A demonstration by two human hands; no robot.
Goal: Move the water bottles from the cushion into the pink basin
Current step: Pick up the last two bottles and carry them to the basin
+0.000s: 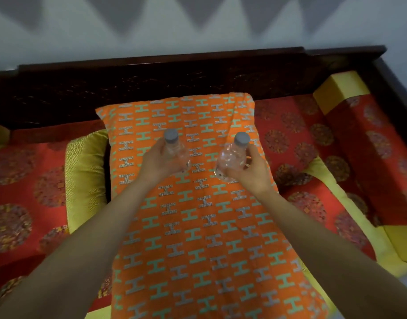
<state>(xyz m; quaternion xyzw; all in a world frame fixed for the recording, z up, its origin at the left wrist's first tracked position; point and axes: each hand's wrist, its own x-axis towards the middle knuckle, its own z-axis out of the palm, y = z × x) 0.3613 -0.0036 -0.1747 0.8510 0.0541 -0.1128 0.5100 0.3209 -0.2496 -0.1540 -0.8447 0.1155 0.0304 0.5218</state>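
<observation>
Two clear plastic water bottles with grey caps are held above a long orange cushion patterned with teal and grey H shapes. My left hand is wrapped around the left bottle, which stands nearly upright. My right hand grips the right bottle, tilted slightly with its cap toward the far right. Both bottles hover over the far half of the cushion, a short gap apart. No pink basin is in view.
The cushion lies on a dark wooden sofa with red and gold seat pads. A yellow-green pillow sits to the left, and a red and yellow bolster at the right. A grey-patterned wall is behind.
</observation>
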